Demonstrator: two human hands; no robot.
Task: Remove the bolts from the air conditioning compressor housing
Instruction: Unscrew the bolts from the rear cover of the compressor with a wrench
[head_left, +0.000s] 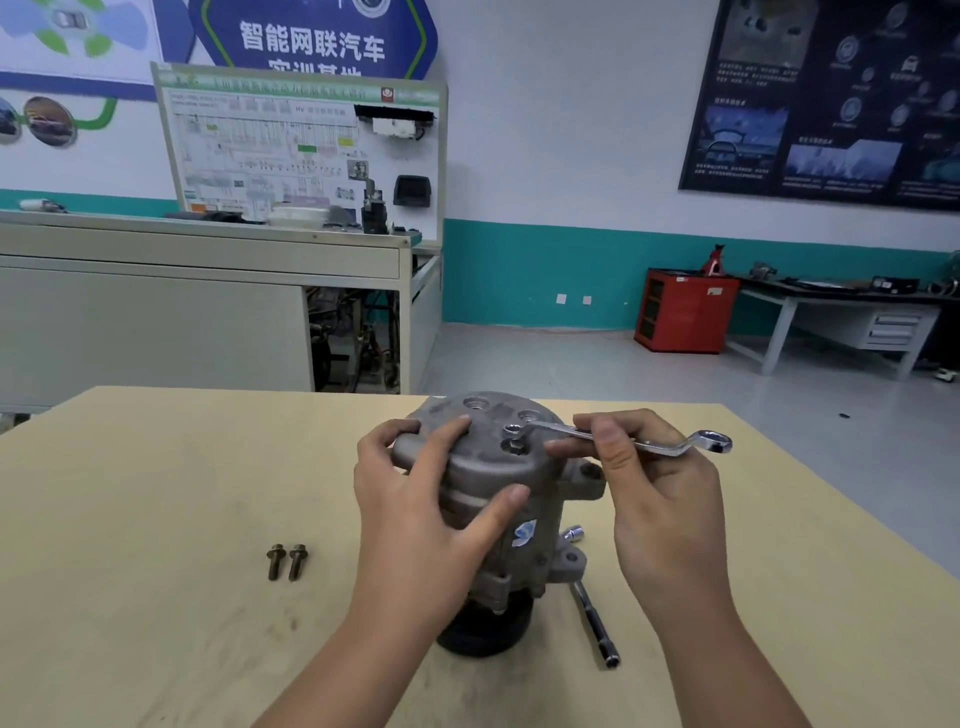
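The grey air conditioning compressor (511, 467) stands on its black pulley end in the middle of the tan table (156, 467). My left hand (415, 493) grips the upper housing, fingers over the top cover and thumb across the front. My right hand (654, 488) pinches the shaft of a silver ring spanner (623, 439). The spanner's left ring sits over the top cover, just above a bolt head (514, 445) seated in the cover. Two removed bolts (287, 561) lie side by side on the table to the left.
A socket extension bar (592, 608) lies on the table right of the compressor, partly behind it. Beyond the table are a grey workbench with a wiring display board (301, 150), a red cabinet (683, 312) and a side bench (841, 306).
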